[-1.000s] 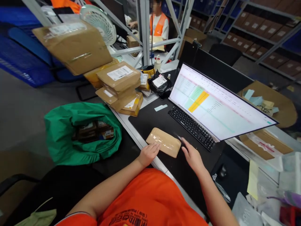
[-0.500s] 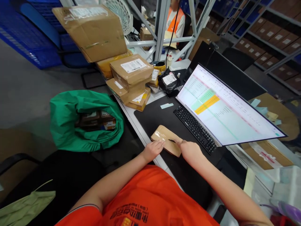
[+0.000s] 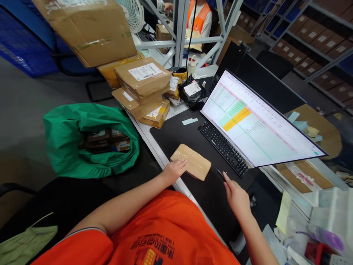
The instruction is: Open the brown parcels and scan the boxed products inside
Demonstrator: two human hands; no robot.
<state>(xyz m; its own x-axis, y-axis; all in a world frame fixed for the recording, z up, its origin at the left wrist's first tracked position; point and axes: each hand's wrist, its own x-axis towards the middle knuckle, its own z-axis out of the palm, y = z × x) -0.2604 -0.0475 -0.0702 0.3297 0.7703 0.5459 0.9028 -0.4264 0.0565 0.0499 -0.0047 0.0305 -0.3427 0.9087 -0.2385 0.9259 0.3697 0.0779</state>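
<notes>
Pulled back from the brown parcel (image 3: 193, 163), my right hand (image 3: 236, 195) pinches a thin dark stick (image 3: 219, 172), left hand (image 3: 173, 171) open flat on its corner

A grey floor (image 3: 24, 110) lies left of a white desk (image 3: 147, 133) topped by a black mat (image 3: 176, 134). Metal posts (image 3: 179, 33) stand behind it. Shelves (image 3: 317, 36) of cardboard boxes line the right and blue crates (image 3: 19, 48) the left.
</notes>
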